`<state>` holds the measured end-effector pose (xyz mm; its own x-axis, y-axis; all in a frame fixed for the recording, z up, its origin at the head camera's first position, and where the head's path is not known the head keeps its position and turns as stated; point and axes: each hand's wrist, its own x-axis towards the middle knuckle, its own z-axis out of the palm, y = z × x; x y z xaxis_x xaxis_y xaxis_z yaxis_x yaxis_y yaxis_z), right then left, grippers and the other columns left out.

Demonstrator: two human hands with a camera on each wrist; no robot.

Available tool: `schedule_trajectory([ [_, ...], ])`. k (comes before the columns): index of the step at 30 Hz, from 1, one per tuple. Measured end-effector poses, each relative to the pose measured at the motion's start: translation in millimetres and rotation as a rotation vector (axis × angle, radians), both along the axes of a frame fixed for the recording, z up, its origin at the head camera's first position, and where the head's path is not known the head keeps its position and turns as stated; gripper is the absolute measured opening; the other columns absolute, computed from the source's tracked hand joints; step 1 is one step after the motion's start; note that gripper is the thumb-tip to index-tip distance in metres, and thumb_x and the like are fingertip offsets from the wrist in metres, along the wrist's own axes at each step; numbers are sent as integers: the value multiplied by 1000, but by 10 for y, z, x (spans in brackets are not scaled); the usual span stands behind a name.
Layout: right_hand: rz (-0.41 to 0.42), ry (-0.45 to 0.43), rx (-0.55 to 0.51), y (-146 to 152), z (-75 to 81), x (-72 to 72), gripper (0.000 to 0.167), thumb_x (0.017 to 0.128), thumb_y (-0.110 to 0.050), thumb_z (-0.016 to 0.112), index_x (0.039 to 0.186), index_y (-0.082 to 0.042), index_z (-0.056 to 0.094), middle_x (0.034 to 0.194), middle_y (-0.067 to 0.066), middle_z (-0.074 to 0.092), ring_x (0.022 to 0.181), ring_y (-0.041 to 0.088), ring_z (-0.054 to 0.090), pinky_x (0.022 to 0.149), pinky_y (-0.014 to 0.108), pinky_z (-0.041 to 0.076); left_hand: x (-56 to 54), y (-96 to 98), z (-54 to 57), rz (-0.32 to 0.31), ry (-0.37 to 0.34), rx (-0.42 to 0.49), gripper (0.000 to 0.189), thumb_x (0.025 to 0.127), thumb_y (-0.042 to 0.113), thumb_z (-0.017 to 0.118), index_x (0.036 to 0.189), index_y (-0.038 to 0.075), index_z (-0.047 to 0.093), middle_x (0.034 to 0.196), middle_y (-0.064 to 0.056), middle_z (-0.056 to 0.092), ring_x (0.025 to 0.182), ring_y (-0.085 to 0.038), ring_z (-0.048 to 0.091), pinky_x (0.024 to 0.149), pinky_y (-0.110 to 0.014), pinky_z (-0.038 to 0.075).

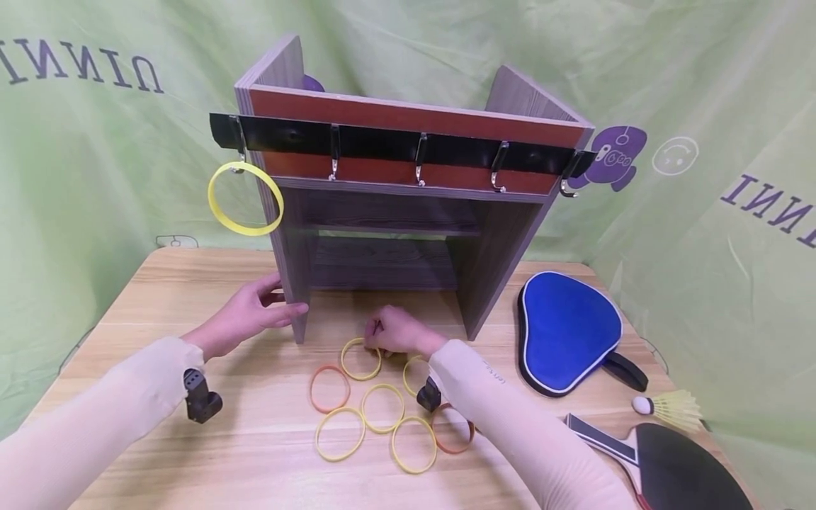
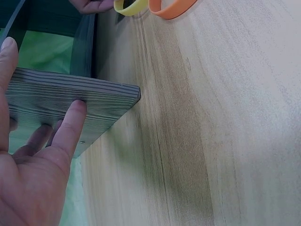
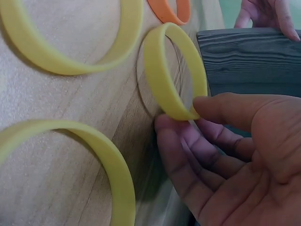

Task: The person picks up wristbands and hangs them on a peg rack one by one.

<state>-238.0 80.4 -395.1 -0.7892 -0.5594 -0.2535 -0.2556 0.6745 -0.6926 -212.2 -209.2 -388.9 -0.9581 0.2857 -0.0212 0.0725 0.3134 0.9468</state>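
Note:
My right hand [image 1: 398, 333] pinches a yellow ring [image 3: 154, 70], a flat rubbery band like a wristband, between thumb and fingers. The band stands tilted over the table in the right wrist view. My left hand [image 1: 255, 312] touches the left side panel [image 2: 56, 96] of a grey wood-grain shelf unit, its fingers fairly straight along the panel near the front edge. Around the right hand lie several other yellow bands [image 3: 123, 174] and orange ones [image 2: 169, 13]. One yellow band [image 1: 247, 231] hangs from the leftmost hook of the black hook strip [image 1: 376, 142].
The shelf unit's red front board [image 1: 382, 113] carries the strip with several metal hooks. On the right lie a blue paddle case [image 1: 570, 333], a yellow shuttlecock [image 1: 672, 409] and a black table tennis paddle [image 1: 688, 471]. Green printed cloth [image 1: 701, 85] surrounds the wooden table [image 1: 191, 460].

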Motion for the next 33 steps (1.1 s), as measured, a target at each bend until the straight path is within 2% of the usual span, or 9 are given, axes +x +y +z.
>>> schedule_trajectory([
  [3, -19, -97, -51, 24, -10, -7, 7, 96, -3, 71, 99, 4, 70, 74, 3, 62, 60, 11, 60, 62, 26, 63, 1, -7, -7, 0, -2, -2, 67, 98, 20, 75, 155, 3, 44, 148, -28, 56, 105, 2, 66, 88, -25, 64],
  [6, -35, -182, -99, 56, -15, -18, 14, 97, -2, 70, 107, 7, 72, 79, 5, 67, 63, 11, 62, 66, 27, 65, 0, -12, -8, -2, -3, -2, 69, 98, 21, 75, 156, 4, 43, 149, -28, 55, 108, 2, 65, 89, -26, 64],
  [13, -30, -299, -181, 146, -27, -39, 16, 99, -2, 65, 109, 8, 72, 85, 5, 69, 70, 11, 63, 71, 25, 64, -3, -14, -9, -7, -3, 2, 69, 98, 20, 75, 157, 5, 42, 150, -28, 54, 109, 1, 64, 91, -29, 65],
  [17, -46, -379, -247, 194, -12, -38, 17, 99, -3, 66, 113, 8, 68, 88, 6, 71, 72, 12, 68, 75, 28, 66, -2, -8, -11, -5, -3, 3, 69, 98, 21, 75, 156, 4, 42, 148, -28, 55, 107, 1, 65, 90, -27, 65],
  [25, -63, -490, -360, 252, 14, -34, 11, 100, 0, 66, 110, 2, 62, 108, 25, 77, 83, 15, 78, 86, 33, 67, -3, -5, -12, -1, -8, 12, 69, 98, 19, 75, 156, 4, 42, 149, -28, 54, 107, 3, 65, 89, -25, 64],
  [30, -45, -560, -439, 217, 82, 26, 12, 101, 4, 62, 112, 3, 57, 120, 33, 72, 89, 16, 78, 92, 33, 65, -5, -2, -13, 0, -5, 9, 68, 98, 19, 75, 156, 4, 42, 148, -29, 55, 106, 2, 65, 89, -25, 64],
  [33, -10, -571, -475, 170, 158, 79, 15, 102, 5, 60, 116, 5, 55, 127, 37, 67, 89, 14, 76, 97, 38, 63, -6, 1, -7, -2, -7, 6, 68, 98, 20, 75, 156, 4, 43, 149, -28, 55, 108, 3, 64, 90, -26, 64],
])
